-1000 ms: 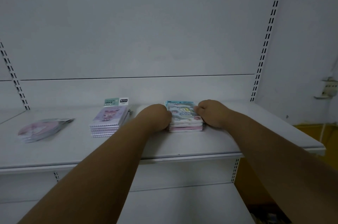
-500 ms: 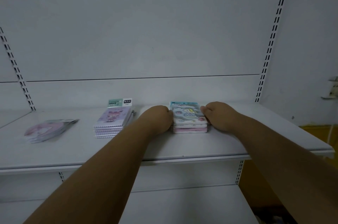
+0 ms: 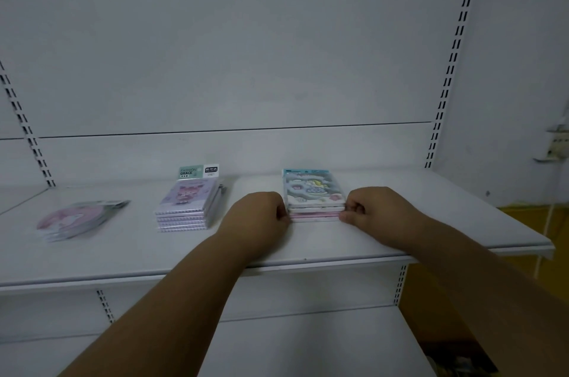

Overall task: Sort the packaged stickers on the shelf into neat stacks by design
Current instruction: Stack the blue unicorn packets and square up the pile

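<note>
1. Barely anything is shifting since earlier: we are keeping the left hand (image 3: 261, 212) and right hand (image 3: 374, 212) curled against the blue-topped stack (image 3: 312, 193).
2. We are squaring its edges on the shelf (image 3: 123, 256), right of the purple stack (image 3: 186, 204).

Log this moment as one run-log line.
left hand: grips blue-topped stack left edge | right hand: grips right edge | purple stack, pink pile: untouched

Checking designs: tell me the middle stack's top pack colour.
Pale purple middle stack, mint header; head view.

Dim, flat, bluish light — soft focus, edges bowed by wide-angle lens.
</note>
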